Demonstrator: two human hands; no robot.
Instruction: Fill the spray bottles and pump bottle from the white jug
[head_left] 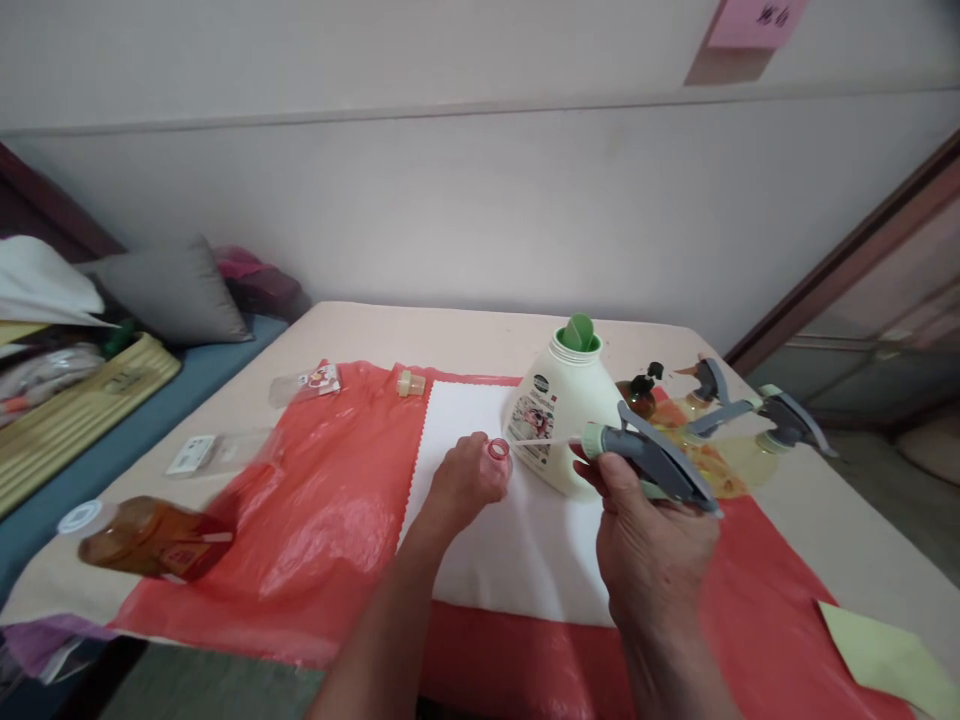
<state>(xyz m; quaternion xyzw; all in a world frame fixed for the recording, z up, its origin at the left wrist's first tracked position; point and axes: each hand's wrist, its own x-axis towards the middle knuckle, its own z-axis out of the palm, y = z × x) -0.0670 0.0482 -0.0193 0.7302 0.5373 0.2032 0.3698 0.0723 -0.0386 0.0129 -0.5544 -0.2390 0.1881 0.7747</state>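
My left hand (463, 483) is closed round a small clear bottle with a pink open neck (498, 449), standing on a white cloth (517, 545). My right hand (651, 545) grips a grey and pale green trigger sprayer head (651, 460); its thin dip tube (544, 440) points left toward the bottle neck. Just behind stands a cream detergent jug (559, 415) with a green funnel (579, 333) in its mouth.
Red plastic sheet (330, 520) covers the beige table (375, 330). Two spray bottles with yellow liquid (739, 440) and a small amber pump bottle (641, 392) lie at right. An amber bottle (150, 538), clear bottles (304, 384) and a small cap (410, 383) lie at left. Green paper (889, 655) sits bottom right.
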